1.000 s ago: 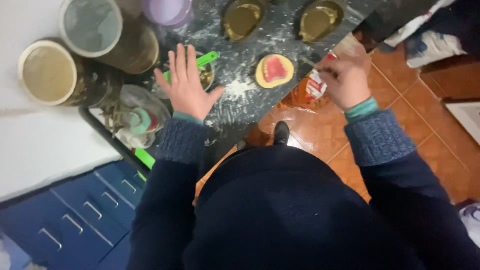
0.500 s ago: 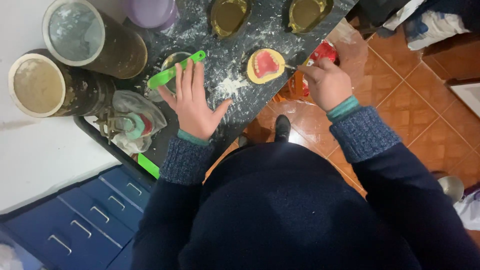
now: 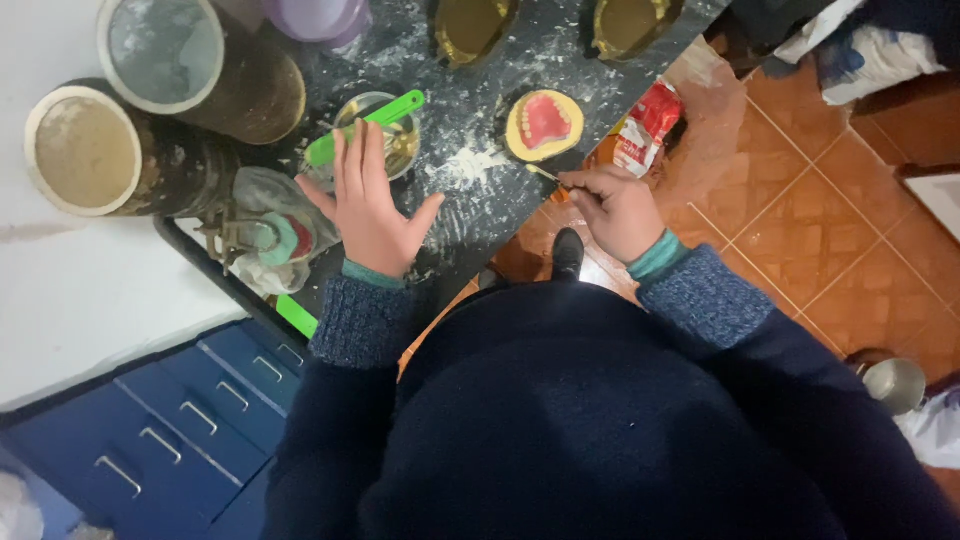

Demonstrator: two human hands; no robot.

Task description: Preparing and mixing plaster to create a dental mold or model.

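The denture model (image 3: 544,124) sits on the dusty worktop (image 3: 480,215); your right hand (image 3: 612,210) pinches a thin tool (image 3: 543,173) beside it, your left hand (image 3: 368,205) spread flat.

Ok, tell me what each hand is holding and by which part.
The right hand pinches a thin tool by its rear end. The left hand holds nothing, spread flat on the dark worktop.
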